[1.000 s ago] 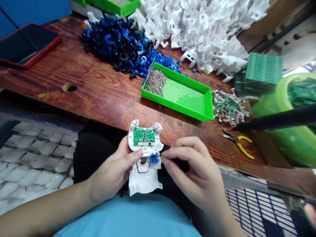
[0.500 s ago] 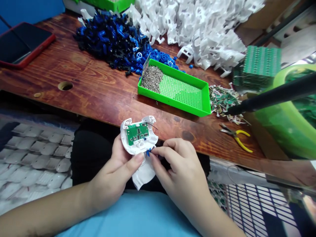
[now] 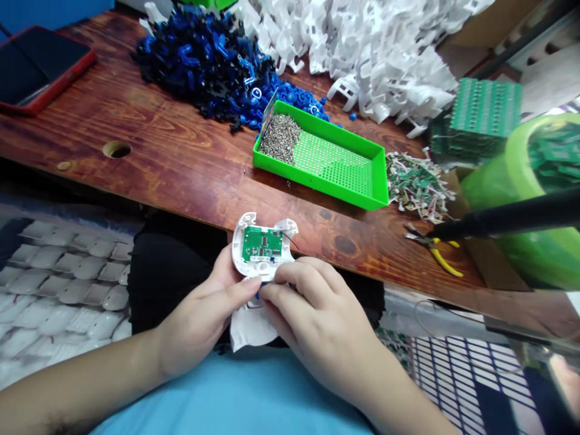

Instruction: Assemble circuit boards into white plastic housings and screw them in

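While between 2 hands [image 3: 199,320], white housing [image 3: 236,244] lengthwise toward table [image 3: 181,169], prongs [image 3: 247,220] foremost

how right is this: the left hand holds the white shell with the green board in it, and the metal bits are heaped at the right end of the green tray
Not quite: the head view shows the metal bits heaped at the left end of the green tray. The left hand does hold the white shell.

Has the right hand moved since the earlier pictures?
Yes. Judged against the green tray, the right hand has moved leftward, with its fingers now closer to the left hand.
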